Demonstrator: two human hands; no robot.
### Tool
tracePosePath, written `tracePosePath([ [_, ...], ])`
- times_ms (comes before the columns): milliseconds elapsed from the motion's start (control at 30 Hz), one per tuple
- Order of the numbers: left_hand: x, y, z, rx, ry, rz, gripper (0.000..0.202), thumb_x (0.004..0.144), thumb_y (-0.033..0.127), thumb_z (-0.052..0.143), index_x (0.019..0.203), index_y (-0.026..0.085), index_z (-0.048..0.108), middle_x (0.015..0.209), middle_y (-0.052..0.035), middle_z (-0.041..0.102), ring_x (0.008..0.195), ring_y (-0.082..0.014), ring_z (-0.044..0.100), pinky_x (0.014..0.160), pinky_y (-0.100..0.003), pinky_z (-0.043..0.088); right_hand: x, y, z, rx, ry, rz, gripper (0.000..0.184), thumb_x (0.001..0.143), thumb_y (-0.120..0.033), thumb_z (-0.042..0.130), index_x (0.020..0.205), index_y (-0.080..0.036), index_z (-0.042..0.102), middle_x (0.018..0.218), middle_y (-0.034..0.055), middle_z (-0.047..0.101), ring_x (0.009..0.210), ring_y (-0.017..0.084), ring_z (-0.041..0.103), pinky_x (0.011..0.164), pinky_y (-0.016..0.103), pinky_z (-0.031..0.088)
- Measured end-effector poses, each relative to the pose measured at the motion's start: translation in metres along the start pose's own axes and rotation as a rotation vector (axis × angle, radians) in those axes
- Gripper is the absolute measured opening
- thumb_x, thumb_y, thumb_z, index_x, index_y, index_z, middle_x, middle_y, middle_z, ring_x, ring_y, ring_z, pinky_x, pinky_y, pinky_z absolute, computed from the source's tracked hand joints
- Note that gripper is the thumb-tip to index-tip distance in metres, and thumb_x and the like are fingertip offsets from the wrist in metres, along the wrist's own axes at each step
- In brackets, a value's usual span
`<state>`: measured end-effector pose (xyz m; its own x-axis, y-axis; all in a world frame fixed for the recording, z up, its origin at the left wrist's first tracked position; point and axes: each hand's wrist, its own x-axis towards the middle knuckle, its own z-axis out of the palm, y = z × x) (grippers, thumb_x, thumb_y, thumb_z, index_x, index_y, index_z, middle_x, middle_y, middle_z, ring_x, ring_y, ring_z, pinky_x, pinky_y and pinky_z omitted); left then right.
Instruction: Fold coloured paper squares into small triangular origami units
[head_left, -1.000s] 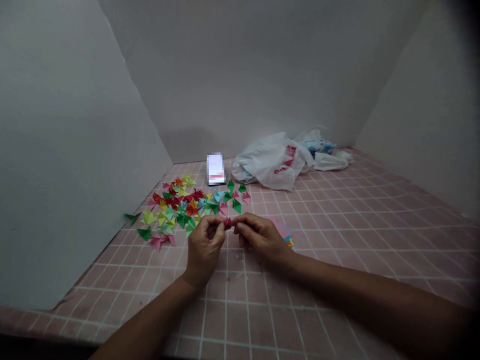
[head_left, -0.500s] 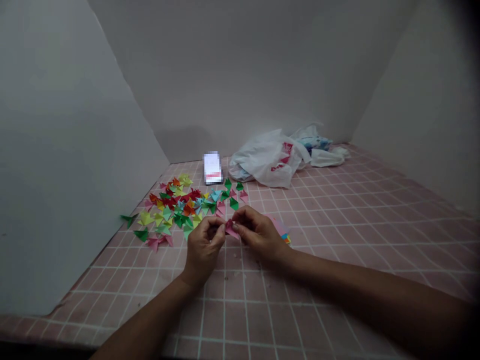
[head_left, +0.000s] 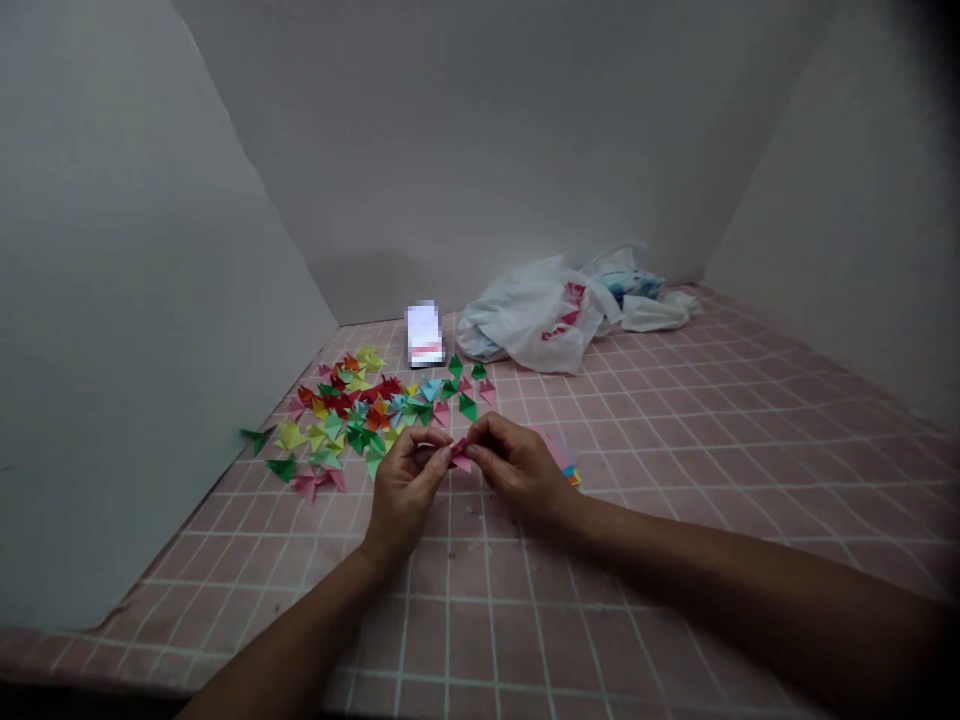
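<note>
My left hand (head_left: 405, 485) and my right hand (head_left: 514, 465) meet over the pink tiled surface (head_left: 675, 470), and both pinch one small pink folded paper piece (head_left: 459, 455) between fingertips. Just beyond the hands lies a scatter of several folded paper triangles (head_left: 360, 410) in green, yellow, red, pink and blue. A small stack of coloured paper sheets (head_left: 564, 460) lies beside my right hand, partly hidden by it.
A phone (head_left: 424, 335) leans upright near the back wall. A white plastic bag (head_left: 536, 320) and more crumpled bags (head_left: 637, 295) lie at the back right. White walls close in the left, back and right sides.
The hands have dropped slightly toward the tiles and the pink piece has been turned and opened out a little between the fingers. The view has shifted slightly.
</note>
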<state>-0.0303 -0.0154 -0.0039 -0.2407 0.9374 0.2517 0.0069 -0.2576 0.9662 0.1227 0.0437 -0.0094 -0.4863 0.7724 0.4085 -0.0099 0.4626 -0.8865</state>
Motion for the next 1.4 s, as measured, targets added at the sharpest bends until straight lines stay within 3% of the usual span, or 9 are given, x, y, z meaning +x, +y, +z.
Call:
tracePosePath([
  [200, 0.000, -0.003, -0.002, 0.108, -0.007, 0.032, 0.010, 0.082, 0.025, 0.071, 0.085, 0.018, 0.065, 0.094, -0.0027, 0.061, 0.088, -0.0164, 0.062, 0.083, -0.031, 0.054, 0.000, -0.002, 0.001, 0.004, 0.023, 0.004, 0.009, 0.088, -0.016, 0.055, 0.080, -0.020, 0.053, 0.072, -0.0007, 0.055, 0.068, 0.014, 0.051, 0.063, 0.027, 0.040],
  [467, 0.001, 0.001, -0.002, 0.359, 0.062, 0.113, 0.012, 0.082, 0.024, 0.069, 0.072, 0.018, 0.065, 0.082, -0.0022, 0.059, 0.080, -0.0156, 0.057, 0.068, -0.024, 0.049, -0.002, -0.006, 0.001, -0.147, 0.032, -0.136, 0.013, 0.090, -0.014, 0.054, 0.079, -0.021, 0.050, 0.075, 0.0004, 0.055, 0.068, 0.015, 0.051, 0.063, 0.027, 0.039],
  [800, -0.002, -0.007, -0.003, 0.183, 0.006, -0.042, 0.013, 0.084, 0.030, 0.069, 0.088, 0.019, 0.072, 0.093, -0.0025, 0.061, 0.082, -0.0153, 0.062, 0.073, -0.027, 0.055, 0.000, 0.003, -0.001, -0.283, 0.002, -0.251, 0.015, 0.094, -0.013, 0.050, 0.082, -0.021, 0.049, 0.079, 0.0023, 0.054, 0.074, 0.017, 0.053, 0.067, 0.029, 0.041],
  [1133, -0.001, -0.007, -0.001, -0.066, -0.015, -0.298, 0.022, 0.073, 0.033, 0.078, 0.086, 0.016, 0.072, 0.079, -0.0004, 0.065, 0.066, -0.0112, 0.059, 0.066, -0.023, 0.050, -0.001, 0.007, -0.006, -0.475, -0.076, -0.360, 0.016, 0.097, -0.011, 0.042, 0.088, -0.021, 0.051, 0.085, 0.0061, 0.057, 0.077, 0.019, 0.055, 0.068, 0.030, 0.044],
  [1400, -0.001, -0.002, 0.003, -0.167, -0.040, -0.374, 0.024, 0.070, 0.032, 0.079, 0.081, 0.016, 0.066, 0.067, 0.0029, 0.060, 0.058, -0.0098, 0.054, 0.059, -0.022, 0.045, -0.001, 0.006, -0.006, -0.480, -0.080, -0.366, 0.016, 0.096, -0.011, 0.042, 0.087, -0.021, 0.051, 0.085, 0.0059, 0.057, 0.077, 0.018, 0.055, 0.068, 0.030, 0.044],
])
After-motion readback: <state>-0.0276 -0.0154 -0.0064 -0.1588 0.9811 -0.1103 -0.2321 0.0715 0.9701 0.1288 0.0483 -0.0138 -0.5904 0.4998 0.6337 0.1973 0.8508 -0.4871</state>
